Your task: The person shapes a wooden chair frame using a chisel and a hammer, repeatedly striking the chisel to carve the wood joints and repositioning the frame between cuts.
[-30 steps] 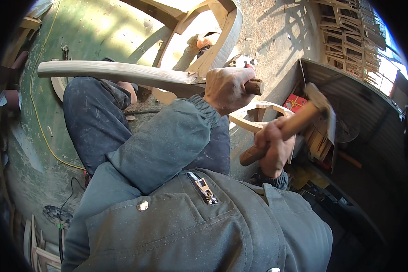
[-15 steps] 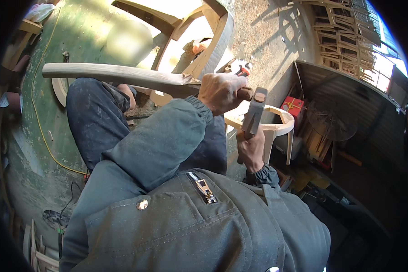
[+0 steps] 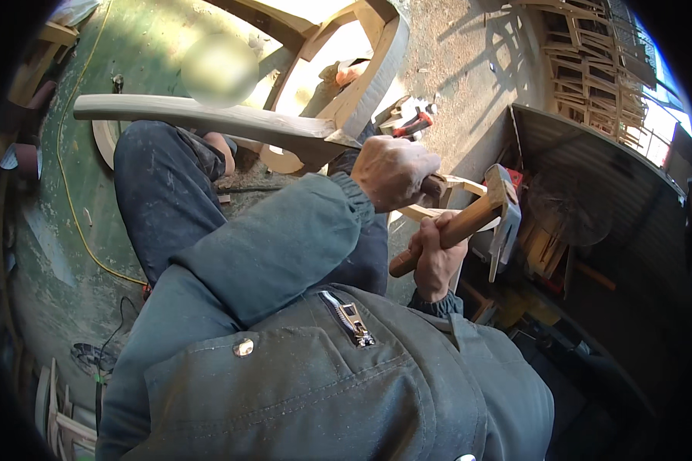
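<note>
My left hand (image 3: 396, 175) is closed around a chisel, whose round wooden handle end (image 3: 434, 187) sticks out to the right; its blade is mostly hidden by the fist. It is held against the corner joint of a curved wooden chair frame (image 3: 373, 84). From that joint a long pale rail (image 3: 200, 114) runs left, above my bent knee. My right hand (image 3: 440, 257) grips a hammer (image 3: 480, 219) by its wooden handle. The hammer's metal head is up at the right, apart from the chisel handle.
Behind my right hand stands another pale wooden frame (image 3: 463, 184). A red-handled tool (image 3: 415, 124) lies on the floor beyond the joint. Stacked wooden frames (image 3: 592, 73) rise at the far right, beside a dark metal sheet (image 3: 584, 142). A yellow cord (image 3: 71, 196) crosses the green floor at left.
The hammer has swung right, away from the chisel handle, and its handle now shows lengthwise. My left hand, still on the chisel, has shifted slightly right and nearer.
</note>
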`<action>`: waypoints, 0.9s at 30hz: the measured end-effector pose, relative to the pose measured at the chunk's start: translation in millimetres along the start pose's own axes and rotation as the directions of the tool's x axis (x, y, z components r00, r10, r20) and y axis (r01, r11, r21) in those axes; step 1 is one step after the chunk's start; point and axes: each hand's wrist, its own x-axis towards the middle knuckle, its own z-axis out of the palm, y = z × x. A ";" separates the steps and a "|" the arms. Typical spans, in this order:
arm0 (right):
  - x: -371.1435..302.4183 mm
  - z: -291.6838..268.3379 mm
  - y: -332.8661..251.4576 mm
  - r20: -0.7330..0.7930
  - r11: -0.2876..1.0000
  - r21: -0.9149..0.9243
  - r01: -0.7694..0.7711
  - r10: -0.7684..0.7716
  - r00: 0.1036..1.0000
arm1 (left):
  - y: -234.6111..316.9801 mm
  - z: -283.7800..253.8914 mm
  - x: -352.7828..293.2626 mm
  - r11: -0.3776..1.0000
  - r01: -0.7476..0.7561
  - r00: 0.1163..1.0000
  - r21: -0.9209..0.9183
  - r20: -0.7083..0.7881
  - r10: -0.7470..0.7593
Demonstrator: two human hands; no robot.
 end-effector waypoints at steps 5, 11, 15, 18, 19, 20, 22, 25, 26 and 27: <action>11.6 -5.6 -22.6 0.025 0.989 -0.084 -0.124 0.126 0.992 | 6.8 -2.6 12.5 0.998 0.053 0.994 -0.023 -0.091 -0.055; 11.8 4.8 -24.3 0.058 0.984 -0.055 -0.168 0.171 0.984 | -5.0 -12.1 29.7 0.986 0.154 0.969 -0.058 -0.189 -0.162; 20.7 11.3 -27.8 0.079 0.976 -0.129 -0.176 0.187 0.979 | -19.7 -15.9 36.6 0.958 0.278 0.941 -0.078 -0.179 -0.287; 26.6 18.3 -36.4 0.084 0.964 -0.175 -0.198 0.215 0.973 | -27.1 -15.5 36.7 0.957 0.269 0.947 -0.106 -0.151 -0.282; 28.1 20.7 -39.8 0.085 0.965 -0.182 -0.191 0.209 0.974 | -29.8 -15.5 37.2 0.964 0.245 0.951 -0.107 -0.166 -0.260; 28.5 22.7 -43.2 0.104 0.961 -0.186 -0.204 0.225 0.969 | -30.7 -15.1 36.5 0.958 0.265 0.952 -0.112 -0.131 -0.278; 30.0 24.1 -49.7 0.081 0.961 -0.215 -0.175 0.197 0.977 | -31.2 -14.4 34.8 0.948 0.295 0.947 -0.116 -0.095 -0.307; 36.6 20.1 -57.6 0.071 0.997 -0.065 -0.049 0.053 0.996 | -30.9 -14.7 33.2 0.949 0.299 0.949 -0.100 -0.074 -0.306; 40.8 17.0 -60.4 0.057 0.998 0.050 0.032 -0.034 0.998 | -30.4 -15.1 32.9 0.952 0.291 0.950 -0.099 -0.091 -0.300; 45.6 14.6 -62.2 0.028 0.982 0.161 0.101 -0.106 0.994 | -30.0 -15.4 33.0 0.950 0.296 0.949 -0.096 -0.088 -0.304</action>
